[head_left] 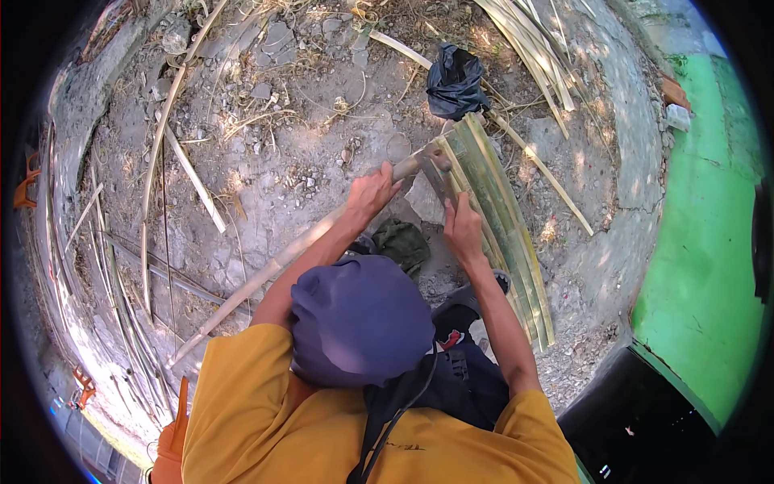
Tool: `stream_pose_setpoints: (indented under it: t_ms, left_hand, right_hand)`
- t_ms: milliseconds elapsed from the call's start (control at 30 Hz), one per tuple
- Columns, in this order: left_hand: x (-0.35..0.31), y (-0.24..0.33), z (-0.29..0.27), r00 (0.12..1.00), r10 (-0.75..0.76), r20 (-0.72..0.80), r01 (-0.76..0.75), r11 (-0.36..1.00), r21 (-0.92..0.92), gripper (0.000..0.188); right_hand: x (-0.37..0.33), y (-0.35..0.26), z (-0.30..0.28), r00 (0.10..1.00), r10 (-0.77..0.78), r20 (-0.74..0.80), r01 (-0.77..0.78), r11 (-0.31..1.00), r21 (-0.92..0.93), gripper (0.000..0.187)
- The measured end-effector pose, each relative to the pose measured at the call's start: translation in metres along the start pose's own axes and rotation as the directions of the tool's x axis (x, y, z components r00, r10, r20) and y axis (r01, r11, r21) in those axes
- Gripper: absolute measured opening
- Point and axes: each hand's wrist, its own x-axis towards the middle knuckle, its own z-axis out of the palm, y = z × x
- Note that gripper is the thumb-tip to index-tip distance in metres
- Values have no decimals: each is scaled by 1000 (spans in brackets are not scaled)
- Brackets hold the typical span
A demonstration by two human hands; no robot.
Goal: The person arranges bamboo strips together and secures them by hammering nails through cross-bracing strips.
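My left hand (372,194) is closed around a long pale bamboo pole (294,248). The pole slants from the lower left up to the middle of the view. My right hand (463,226) grips a dark, rusty metal tool (436,173) with a broad head, whose exact kind I cannot make out. Its head meets or overlaps the pole's upper end. Right beside that hand lies a fan of green split bamboo slats (506,218), running from above the tool down past my right forearm.
A black plastic bag (456,82) sits beyond the slats. Loose bamboo strips (528,48) lie at the far right, with more strips (193,179) on the left. Rubble and dry stalks litter the ground. A green painted surface (685,242) borders the right, and an orange chair (171,440) stands lower left.
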Motion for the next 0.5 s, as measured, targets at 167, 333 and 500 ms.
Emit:
stream_pose_setpoints:
  t_ms: [167,333,500]
  left_hand:
    - [4,-9,-1,1000,-13,10,13,1000,2,47]
    - [-1,6,6,1000,22,11,-22,1000,-18,45]
    - [-10,-16,0,1000,-13,1,13,1000,17,46]
  right_hand:
    - [-10,3,13,953,146,264,-100,979,-179,20]
    - [-21,23,11,942,183,282,-113,962,-248,20]
    - [30,-51,6,997,43,67,-47,997,59,16]
